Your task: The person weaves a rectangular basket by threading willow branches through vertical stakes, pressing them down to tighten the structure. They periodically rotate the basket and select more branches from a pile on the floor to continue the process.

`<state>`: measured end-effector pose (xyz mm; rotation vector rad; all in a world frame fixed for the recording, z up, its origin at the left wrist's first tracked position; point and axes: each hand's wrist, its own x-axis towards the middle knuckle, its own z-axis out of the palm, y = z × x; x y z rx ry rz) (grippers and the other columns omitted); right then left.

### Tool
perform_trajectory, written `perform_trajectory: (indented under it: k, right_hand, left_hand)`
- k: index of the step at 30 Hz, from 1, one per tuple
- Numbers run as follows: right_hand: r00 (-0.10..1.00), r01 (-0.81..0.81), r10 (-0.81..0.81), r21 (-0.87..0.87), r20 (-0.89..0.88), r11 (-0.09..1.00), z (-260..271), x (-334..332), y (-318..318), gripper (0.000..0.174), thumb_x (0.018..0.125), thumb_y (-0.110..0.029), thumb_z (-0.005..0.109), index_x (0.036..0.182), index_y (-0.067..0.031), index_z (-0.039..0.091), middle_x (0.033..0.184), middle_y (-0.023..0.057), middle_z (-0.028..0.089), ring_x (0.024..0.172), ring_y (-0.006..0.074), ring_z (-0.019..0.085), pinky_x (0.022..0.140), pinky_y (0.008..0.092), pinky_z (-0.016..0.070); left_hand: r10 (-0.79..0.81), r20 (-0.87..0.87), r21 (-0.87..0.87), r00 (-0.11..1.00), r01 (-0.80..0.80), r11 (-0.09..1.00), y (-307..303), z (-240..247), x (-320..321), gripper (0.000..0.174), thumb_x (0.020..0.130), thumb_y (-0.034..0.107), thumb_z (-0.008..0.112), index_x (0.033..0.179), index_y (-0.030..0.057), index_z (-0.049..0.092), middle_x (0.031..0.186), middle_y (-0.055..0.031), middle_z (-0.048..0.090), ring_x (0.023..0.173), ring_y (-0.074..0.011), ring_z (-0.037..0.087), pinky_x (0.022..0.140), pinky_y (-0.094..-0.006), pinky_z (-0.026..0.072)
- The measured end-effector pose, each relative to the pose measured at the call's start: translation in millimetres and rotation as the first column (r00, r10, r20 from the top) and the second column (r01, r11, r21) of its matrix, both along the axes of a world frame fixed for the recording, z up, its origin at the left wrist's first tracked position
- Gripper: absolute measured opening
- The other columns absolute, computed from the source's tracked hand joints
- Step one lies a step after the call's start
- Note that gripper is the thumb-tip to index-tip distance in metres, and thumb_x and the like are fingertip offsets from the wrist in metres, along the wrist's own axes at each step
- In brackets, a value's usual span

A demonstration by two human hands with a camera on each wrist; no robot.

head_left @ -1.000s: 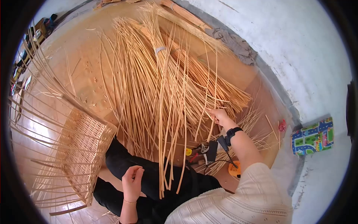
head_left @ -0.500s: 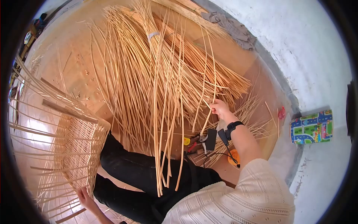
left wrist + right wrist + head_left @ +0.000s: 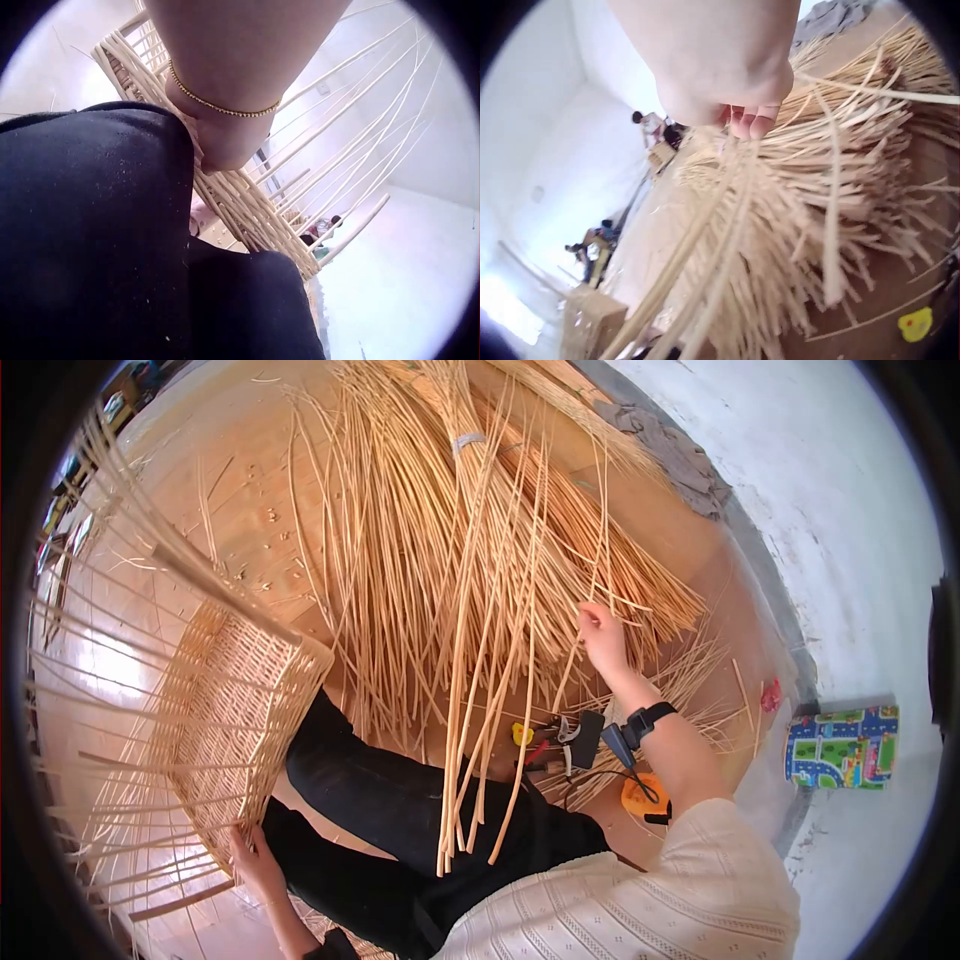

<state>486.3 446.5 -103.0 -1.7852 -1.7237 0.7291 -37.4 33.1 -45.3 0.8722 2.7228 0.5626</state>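
A half-woven wicker basket, long stakes fanning from it, stands tilted at the left beside the person's legs. The left hand grips its lower edge; the left wrist view shows that hand against the woven wall. Over a large spread of tan rods, the right hand pinches a thin wicker rod with curled fingers. In the right wrist view its curled fingertips show below the palm, and pale rods run down past them. Several longer rods lie across the lap.
On the floor by the right forearm are a yellow tape measure, a black box and an orange round thing. A road-print cylinder stands by the white wall. Grey cloth lies behind. Other people sit farther off.
The left hand has come down from above the lap to the basket's lower edge and grips it. The right hand stays near the rods' ends with its rod. The head view has shifted.
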Motion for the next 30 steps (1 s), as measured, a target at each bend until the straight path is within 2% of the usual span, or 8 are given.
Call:
perform_trajectory:
  k: [8,12,16,18,20,22,26,30]
  right_hand:
    - [0.827,-0.546,0.419,-0.36,-0.374,0.756,62,-130,-45,0.045,0.098,-0.021,0.056,0.137,0.0007,0.048,0.112,0.0136,0.066,0.084,0.0178,0.068,0.075,0.029,0.0551]
    - [0.845,-0.46,0.121,-0.592,-0.522,0.662,80,-160,-51,0.059,0.099,-0.019,0.056,0.148,0.0012,0.031,0.127,0.022,0.055,0.082,0.0166,0.067,0.07,0.0294,0.056]
    - [0.835,-0.491,0.55,-0.432,0.013,0.756,74,-187,-48,0.064,0.096,-0.021,0.059,0.15,-0.0048,0.03,0.135,0.0243,0.048,0.08,0.0233,0.068,0.071,0.0364,0.0563]
    - [0.518,-0.817,0.611,0.135,0.599,0.56,49,-184,-33,0.047,0.096,-0.027,0.056,0.139,-0.0073,0.048,0.128,0.0199,0.055,0.08,0.0297,0.067,0.081,0.0446,0.0531]
    - [0.439,-0.835,0.615,0.044,0.655,0.548,54,-188,-30,0.035,0.097,-0.03,0.056,0.122,-0.0059,0.061,0.111,0.0158,0.063,0.081,0.0278,0.067,0.076,0.0412,0.0528]
    - [0.394,-0.642,0.85,-0.556,0.351,0.527,68,-197,-35,0.031,0.096,-0.03,0.056,0.114,-0.0054,0.065,0.092,0.0114,0.068,0.082,0.026,0.066,0.075,0.0419,0.0518]
    - [0.808,-0.464,0.587,-0.68,-0.061,0.568,56,-202,-53,0.028,0.093,-0.024,0.062,0.107,-0.0003,0.065,0.081,0.0123,0.069,0.054,0.0178,0.06,0.052,0.0333,0.049]
    - [0.706,-0.509,0.683,-0.804,-0.186,0.308,73,-199,-45,0.034,0.095,-0.025,0.059,0.112,0.0048,0.063,0.082,0.0117,0.071,0.044,0.0136,0.056,0.045,0.0288,0.0465]
  left_hand:
    - [-0.067,-0.146,-0.048,0.987,0.061,0.997,7,-4,6,0.053,0.094,0.024,0.06,0.139,0.0011,0.045,0.133,-0.0227,0.053,0.124,-0.0405,0.05,0.103,-0.0461,0.0401]
    - [-0.057,-0.023,0.076,0.998,0.059,0.995,4,-1,7,0.054,0.093,0.022,0.062,0.14,0.0018,0.045,0.135,-0.0213,0.052,0.126,-0.0395,0.048,0.105,-0.0452,0.0382]
    - [-0.024,-0.011,0.173,1.0,0.026,0.985,3,4,15,0.049,0.093,0.016,0.06,0.139,0.0025,0.047,0.135,-0.02,0.053,0.125,-0.0374,0.049,0.105,-0.044,0.0386]
    - [-0.007,0.002,0.226,1.0,0.006,0.974,3,15,27,0.047,0.094,0.013,0.06,0.138,0.0026,0.047,0.136,-0.0195,0.053,0.125,-0.0367,0.05,0.105,-0.0441,0.0388]
    - [-0.074,-0.215,0.27,0.974,0.132,0.954,4,26,44,0.034,0.092,0.004,0.058,0.126,0.0007,0.055,0.128,-0.0183,0.057,0.119,-0.0339,0.054,0.102,-0.0425,0.0411]
    - [-0.105,-0.104,0.328,0.989,0.134,0.935,5,31,60,0.027,0.091,0.0,0.058,0.118,-0.0002,0.058,0.122,-0.0173,0.06,0.113,-0.032,0.057,0.099,-0.0409,0.0434]
    - [-0.385,0.286,0.438,0.877,0.238,0.867,44,55,116,0.022,0.079,-0.004,0.067,0.099,0.0023,0.066,0.095,-0.0125,0.067,0.088,-0.0277,0.063,0.078,-0.0348,0.051]
    - [-0.759,0.207,0.406,0.617,0.652,0.641,113,64,162,0.05,0.078,0.029,0.076,0.116,0.0015,0.062,0.111,-0.0165,0.066,0.116,-0.0345,0.057,0.108,-0.0516,0.0353]
